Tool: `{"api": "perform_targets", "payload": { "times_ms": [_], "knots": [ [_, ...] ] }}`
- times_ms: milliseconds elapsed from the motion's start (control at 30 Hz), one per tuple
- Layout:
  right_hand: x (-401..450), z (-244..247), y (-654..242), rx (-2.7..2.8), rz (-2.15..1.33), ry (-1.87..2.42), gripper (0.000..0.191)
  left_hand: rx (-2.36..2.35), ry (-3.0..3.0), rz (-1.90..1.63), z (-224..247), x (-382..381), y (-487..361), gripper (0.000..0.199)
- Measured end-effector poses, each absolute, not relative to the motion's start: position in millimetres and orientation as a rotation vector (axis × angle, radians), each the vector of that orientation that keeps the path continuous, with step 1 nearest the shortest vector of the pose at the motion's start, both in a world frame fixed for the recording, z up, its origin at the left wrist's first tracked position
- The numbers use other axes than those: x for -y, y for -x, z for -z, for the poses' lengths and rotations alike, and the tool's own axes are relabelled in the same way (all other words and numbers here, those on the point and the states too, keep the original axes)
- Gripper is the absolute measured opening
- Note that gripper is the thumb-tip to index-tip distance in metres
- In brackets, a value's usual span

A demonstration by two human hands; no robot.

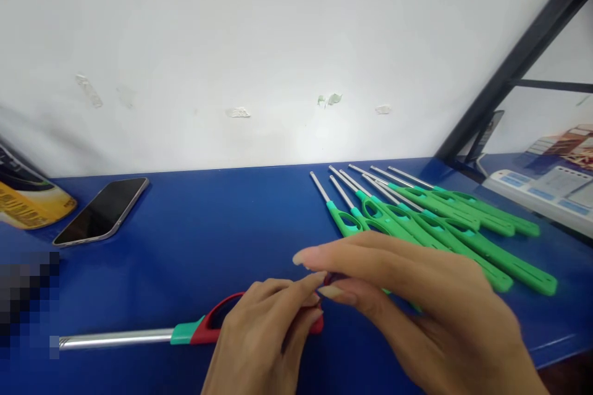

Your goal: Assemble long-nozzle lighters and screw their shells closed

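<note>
My left hand [266,327] is closed around the handle of a red gas lighter [204,336], which lies lengthwise with its silver barrel pointing left and a teal collar between barrel and handle. My right hand [407,302] is curved beside it at the handle's end, thumb and index finger bent towards each other. Between those fingertips, near my left index finger, a small dark reddish bit [331,279] shows; what it is cannot be made out. Several green gas lighters [417,222] lie fanned out behind my right hand, barrels towards the wall.
A phone [104,210] lies on the blue tabletop [222,222] at the left, next to a yellow and dark can-like container [32,197]. A white wall [259,43] closes off the back. A black frame post [514,55] slants at the right, with a white tray-like item [532,197] beyond.
</note>
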State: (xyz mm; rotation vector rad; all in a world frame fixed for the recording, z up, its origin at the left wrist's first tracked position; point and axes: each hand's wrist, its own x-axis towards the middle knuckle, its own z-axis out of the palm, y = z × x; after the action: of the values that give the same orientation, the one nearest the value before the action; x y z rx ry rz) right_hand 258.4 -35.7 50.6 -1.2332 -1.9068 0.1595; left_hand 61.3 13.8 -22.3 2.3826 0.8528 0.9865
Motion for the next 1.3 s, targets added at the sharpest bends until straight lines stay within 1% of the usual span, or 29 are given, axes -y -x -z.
{"api": "perform_targets", "payload": {
  "times_ms": [67, 233, 400, 533, 567, 600, 700, 767, 800, 833, 933, 1000, 1100, 1133, 1200, 1267, 1300],
  "knots": [
    [34.7, -50.2, -258.9, 1.924, -0.140, 1.255, 0.053, -0.858, -2.394, -0.986, 22.5, -14.4, -62.7, 0.027],
    [32.5, -51.4, -256.3, 1.908, -0.229, 1.194, 0.036, -0.888, -2.446, -0.985, 25.9, -14.7, -56.3, 0.025],
    [28.0, -49.5, -256.6, 1.868, -0.204, 1.197, 0.033, -0.896, -2.631, -0.975, 31.7, -15.5, -33.4, 0.023],
    [23.0, -46.4, -254.2, 1.857, -0.138, 1.165, 0.015, -0.900, -2.668, -0.950, 32.7, -17.0, -22.5, 0.025],
    [22.0, -45.4, -252.7, 1.852, -0.131, 1.159, 0.015, -0.906, -2.673, -0.948, 32.6, -17.5, -21.6, 0.025],
    [21.2, -44.3, -251.0, 1.848, -0.141, 1.156, 0.019, -0.907, -2.680, -0.953, 32.5, -18.1, -21.2, 0.025],
    [20.0, -41.3, -245.3, 1.835, -0.270, 1.125, 0.042, -0.887, -2.708, -0.945, 32.1, -19.4, -21.2, 0.029],
    [20.0, -40.0, -241.2, 1.811, -0.371, 1.082, 0.053, -0.857, -2.720, -0.915, 31.9, -19.5, -20.8, 0.034],
    [20.1, -39.7, -239.1, 1.786, -0.383, 1.072, 0.053, -0.847, -2.720, -0.903, 32.0, -19.4, -20.5, 0.036],
    [20.2, -39.6, -237.2, 1.762, -0.359, 1.069, 0.049, -0.840, -2.717, -0.896, 32.1, -19.1, -20.0, 0.037],
    [20.8, -39.1, -232.6, 1.719, -0.149, 1.109, 0.028, -0.835, -2.697, -0.907, 32.7, -17.9, -19.4, 0.037],
    [21.8, -38.3, -231.1, 1.741, -0.074, 1.128, 0.029, -0.827, -2.679, -0.930, 32.8, -17.1, -20.2, 0.036],
    [23.2, -36.6, -230.3, 1.779, -0.181, 1.115, 0.044, -0.813, -2.650, -0.966, 31.8, -16.0, -23.0, 0.033],
    [23.3, -36.0, -230.0, 1.770, -0.219, 1.096, 0.046, -0.805, -2.646, -0.976, 31.4, -15.8, -24.1, 0.032],
    [22.9, -35.3, -229.2, 1.711, -0.221, 1.061, 0.039, -0.796, -2.643, -1.002, 30.7, -15.6, -25.8, 0.030],
    [22.2, -35.1, -228.7, 1.655, -0.142, 1.056, 0.031, -0.790, -2.640, -1.029, 30.7, -15.8, -26.6, 0.028],
    [22.1, -35.3, -228.7, 1.653, -0.105, 1.064, 0.029, -0.793, -2.638, -1.033, 30.9, -15.9, -26.7, 0.027]
  ]
}}
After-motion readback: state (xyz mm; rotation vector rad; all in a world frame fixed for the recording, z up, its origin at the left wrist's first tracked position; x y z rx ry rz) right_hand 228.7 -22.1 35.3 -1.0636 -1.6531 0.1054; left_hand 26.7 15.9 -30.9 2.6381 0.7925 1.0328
